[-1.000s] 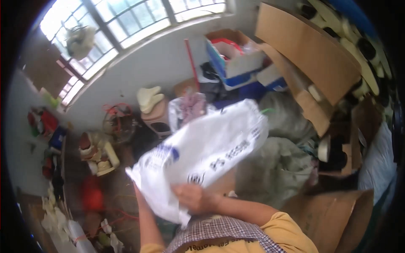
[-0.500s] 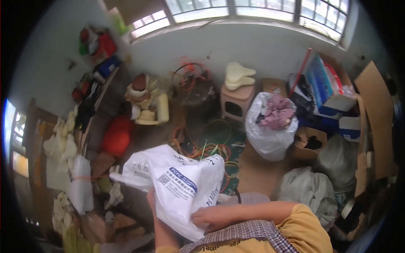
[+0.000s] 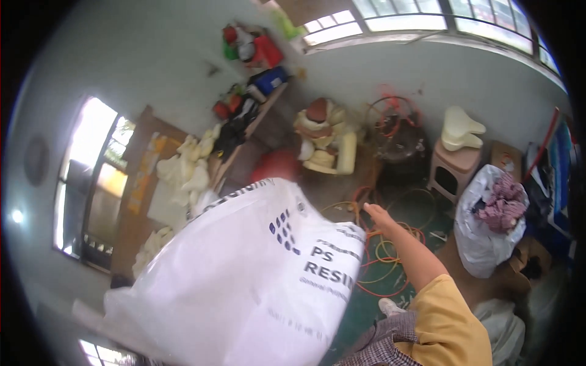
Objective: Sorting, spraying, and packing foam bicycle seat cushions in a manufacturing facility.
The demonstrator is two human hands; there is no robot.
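A large white woven sack (image 3: pixel 244 274) with dark printing fills the lower left and middle. It is opened out broadly, its top edge raised and slanting. My left hand is hidden, with the sack covering that side. My right arm reaches forward past the sack's right edge. At its end my right hand (image 3: pixel 377 216) appears open, fingers stretched out, beside the sack's upper right corner and apparently holding nothing. Below that hand, orange and yellow hoses (image 3: pixel 384 250) lie coiled on the green floor.
At right stands a white bag (image 3: pixel 475 244) stuffed with reddish cloth. Behind it is a pinkish stool (image 3: pixel 455 168) with cream saddle-shaped pieces (image 3: pixel 461 128) on top. Cream foam pieces (image 3: pixel 186 165) heap up at left beside a bench. A dark drum-like container (image 3: pixel 400 143) stands by the wall.
The view has swung left. The sack, earlier bunched on my lap between both hands, is now spread wide and lifted leftward. My right hand has let go of it and reached forward.
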